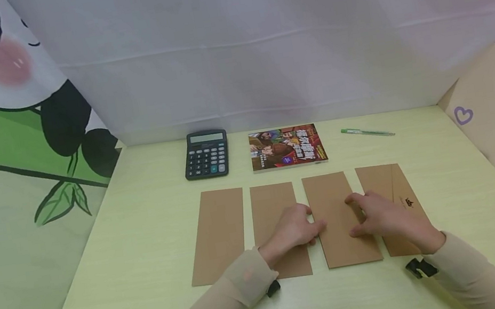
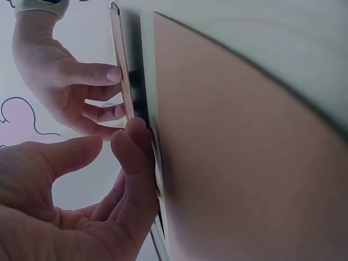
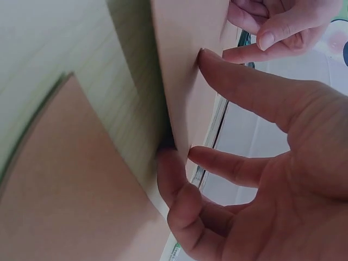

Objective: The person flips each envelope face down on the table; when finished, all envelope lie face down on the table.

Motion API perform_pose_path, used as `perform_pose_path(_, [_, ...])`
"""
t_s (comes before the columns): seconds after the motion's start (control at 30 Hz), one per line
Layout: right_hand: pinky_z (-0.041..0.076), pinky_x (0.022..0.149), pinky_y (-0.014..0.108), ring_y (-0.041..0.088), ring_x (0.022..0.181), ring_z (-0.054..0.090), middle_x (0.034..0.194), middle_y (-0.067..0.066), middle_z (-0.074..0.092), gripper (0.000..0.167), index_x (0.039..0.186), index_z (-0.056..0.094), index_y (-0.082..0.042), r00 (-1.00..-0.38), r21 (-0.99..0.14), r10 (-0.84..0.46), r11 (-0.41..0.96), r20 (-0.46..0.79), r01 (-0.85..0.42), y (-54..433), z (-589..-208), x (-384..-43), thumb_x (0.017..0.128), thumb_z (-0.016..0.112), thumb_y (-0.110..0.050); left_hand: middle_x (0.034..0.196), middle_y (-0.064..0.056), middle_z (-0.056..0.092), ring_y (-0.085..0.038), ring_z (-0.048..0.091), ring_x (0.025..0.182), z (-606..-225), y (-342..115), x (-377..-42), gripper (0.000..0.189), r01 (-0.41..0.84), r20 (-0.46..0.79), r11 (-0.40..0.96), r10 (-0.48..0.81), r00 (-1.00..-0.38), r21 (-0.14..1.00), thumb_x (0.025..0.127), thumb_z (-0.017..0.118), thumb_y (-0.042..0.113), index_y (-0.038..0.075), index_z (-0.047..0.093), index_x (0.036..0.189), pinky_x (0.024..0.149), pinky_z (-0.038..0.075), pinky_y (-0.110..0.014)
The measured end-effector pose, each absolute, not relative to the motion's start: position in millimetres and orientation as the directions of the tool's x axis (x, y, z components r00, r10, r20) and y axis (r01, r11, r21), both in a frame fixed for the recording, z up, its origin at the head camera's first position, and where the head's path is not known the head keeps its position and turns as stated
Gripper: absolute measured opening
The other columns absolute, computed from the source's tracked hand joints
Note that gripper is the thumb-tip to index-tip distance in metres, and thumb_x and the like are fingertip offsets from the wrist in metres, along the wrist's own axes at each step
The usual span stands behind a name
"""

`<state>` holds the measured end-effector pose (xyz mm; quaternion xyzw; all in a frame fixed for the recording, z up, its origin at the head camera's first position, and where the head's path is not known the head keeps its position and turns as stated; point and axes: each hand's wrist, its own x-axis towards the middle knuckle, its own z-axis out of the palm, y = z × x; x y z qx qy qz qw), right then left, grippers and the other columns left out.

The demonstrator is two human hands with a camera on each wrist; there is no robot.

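Observation:
Several brown paper envelopes lie side by side. My left hand [image 1: 294, 227] is over the right side of the second envelope [image 1: 289, 264], its thumb tip at the left edge of the third envelope [image 1: 331, 206]. Its fingers are loosely bent, with a gap to the thumb in the left wrist view. My right hand [image 1: 386, 216] touches the third envelope from the right; in the right wrist view its thumb [image 3: 239, 79] and a finger rest on the face, another fingertip at the edge. The rightmost envelope [image 1: 379, 177], with a flap line and crown print, is partly under this hand.
Behind the row are a black calculator [image 1: 206, 154], a colourful book [image 1: 286, 147] and a green pen [image 1: 367, 132]. The leftmost envelope [image 1: 220, 229] lies apart from both hands. A white cloth [image 1: 262, 65] hangs at the table's back edge.

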<state>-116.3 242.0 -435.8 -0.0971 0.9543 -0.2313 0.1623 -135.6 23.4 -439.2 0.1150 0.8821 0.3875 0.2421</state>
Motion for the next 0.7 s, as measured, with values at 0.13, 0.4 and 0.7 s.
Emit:
perform_pose_path(0.13, [0.046,0.077,0.045,0.029,0.094,0.051,0.112,0.017,0.055,0.073,0.128,0.051,-0.002,-0.929,-0.469,-0.246,0.878,-0.275,-0.094,241.7,-436.2,-116.4,0.070,0.086,-0.031,0.052,-0.006,0.061,-0.017,0.060,0.049,-437.5,24.0,-136.4,0.025,0.001,-0.358,0.675,0.394,-0.847,0.738,0.089,0.068,0.029,0.005,0.063,0.089,0.048,0.037,-0.025])
perform_pose_path(0.4, [0.046,0.076,0.044,0.029,0.092,0.051,0.110,0.018,0.055,0.072,0.126,0.051,-0.001,-0.934,-0.459,-0.241,0.883,-0.265,-0.098,240.5,-438.8,-117.0,0.069,0.086,-0.029,0.057,-0.007,0.063,-0.020,0.063,0.049,-437.2,22.6,-139.3,0.029,-0.034,-0.394,0.654,0.413,-0.821,0.756,0.090,0.068,0.030,0.001,0.064,0.089,0.052,0.046,-0.025])
perform_pose_path(0.7, [0.046,0.074,0.043,0.028,0.089,0.051,0.109,0.017,0.054,0.072,0.125,0.052,-0.001,-0.937,-0.463,-0.229,0.882,-0.263,-0.086,238.2,-436.0,-114.5,0.069,0.087,-0.028,0.062,-0.008,0.064,-0.021,0.064,0.052,-433.7,19.8,-141.2,0.037,-0.068,-0.426,0.633,0.435,-0.793,0.772,0.090,0.067,0.029,-0.004,0.062,0.106,0.058,0.050,-0.026])
